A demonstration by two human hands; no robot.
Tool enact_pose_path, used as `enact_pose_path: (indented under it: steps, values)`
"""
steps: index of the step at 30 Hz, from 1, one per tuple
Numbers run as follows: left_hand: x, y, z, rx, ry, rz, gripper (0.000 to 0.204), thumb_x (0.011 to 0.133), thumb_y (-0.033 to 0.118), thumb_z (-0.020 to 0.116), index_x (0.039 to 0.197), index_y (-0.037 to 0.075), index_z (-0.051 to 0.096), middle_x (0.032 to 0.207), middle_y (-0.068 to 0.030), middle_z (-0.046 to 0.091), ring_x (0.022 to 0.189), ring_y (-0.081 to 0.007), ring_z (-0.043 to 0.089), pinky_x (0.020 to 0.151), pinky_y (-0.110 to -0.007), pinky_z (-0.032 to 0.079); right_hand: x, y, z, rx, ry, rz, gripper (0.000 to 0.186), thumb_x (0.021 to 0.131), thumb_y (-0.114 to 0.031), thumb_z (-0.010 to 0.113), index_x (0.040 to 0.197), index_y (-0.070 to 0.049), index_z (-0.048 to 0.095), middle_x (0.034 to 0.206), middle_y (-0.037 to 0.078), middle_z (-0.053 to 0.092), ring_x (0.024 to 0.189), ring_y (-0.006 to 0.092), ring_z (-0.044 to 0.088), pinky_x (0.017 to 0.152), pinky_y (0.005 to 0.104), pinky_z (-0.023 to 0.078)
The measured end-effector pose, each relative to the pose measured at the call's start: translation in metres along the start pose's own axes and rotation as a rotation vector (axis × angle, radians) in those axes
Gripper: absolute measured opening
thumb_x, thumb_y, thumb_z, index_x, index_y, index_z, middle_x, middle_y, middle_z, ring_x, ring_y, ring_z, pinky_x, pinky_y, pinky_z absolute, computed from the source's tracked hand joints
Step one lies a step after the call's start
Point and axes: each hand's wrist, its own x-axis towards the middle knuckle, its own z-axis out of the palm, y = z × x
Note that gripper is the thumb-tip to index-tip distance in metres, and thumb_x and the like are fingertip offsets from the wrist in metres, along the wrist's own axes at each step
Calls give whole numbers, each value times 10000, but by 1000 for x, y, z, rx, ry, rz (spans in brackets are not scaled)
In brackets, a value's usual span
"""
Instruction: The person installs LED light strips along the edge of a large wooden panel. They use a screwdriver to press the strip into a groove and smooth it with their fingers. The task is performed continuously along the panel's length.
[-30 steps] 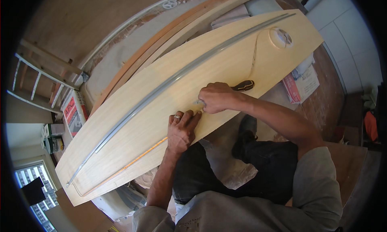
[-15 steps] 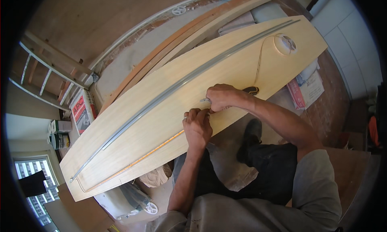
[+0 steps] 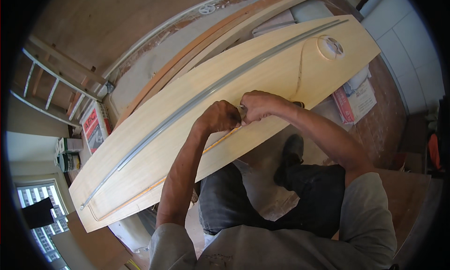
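A long, pale yellow wooden board with light grain [image 3: 197,129] is laid slantwise across the middle of the view, running from seven o'clock up to two o'clock. A grey strip [image 3: 187,108] is set lengthwise along it, and a thin orange line [image 3: 154,185] is traced near its lower edge. Near the two o'clock end a round pale cap [image 3: 331,46] is seated on the board's face.

At the centre of the view, both hands are met on the board. The left hand [image 3: 220,117] is curled downward with its fingers bent in against the surface. The right hand [image 3: 260,106] is closed likewise, just beside the left one, and a small object is pinched between the two; what it is cannot be told, since it is largely hidden by the fingers. A dark object [image 3: 297,104] is glimpsed behind the right wrist.

Beyond the board, toward twelve o'clock, further long wooden planks [image 3: 220,33] are stacked alongside it. At nine o'clock a red and white box [image 3: 95,127] is stood below a wooden ladder [image 3: 56,75]. At three o'clock printed papers [image 3: 358,98] are spread on the reddish floor. Below the board, at five o'clock, a black shoe [image 3: 290,155] is seen.
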Motion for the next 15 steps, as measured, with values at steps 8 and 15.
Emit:
enact_pose_path:
  steps: [8, 15]
  values:
    - [11, 1, 5, 325, -105, 79, 218, 849, 180, 766, 1011, 41, 806, 906, -151, 793, 830, -305, 771, 769, -426, 594, 10, 11, 0, 63, -59, -96, 375, 770, -300, 902, 900, 22, 760, 784, 125, 752, 726, 239, 721, 675, 392, 548]
    - [15, -6, 14, 372, -73, 92, 198, 868, 180, 735, 1007, 65, 815, 1001, -218, 796, 973, -416, 774, 848, -510, 604, 10, 16, -10, 60, -134, -125, 364, 780, -250, 878, 979, 34, 768, 787, 122, 754, 737, 233, 720, 688, 389, 553]
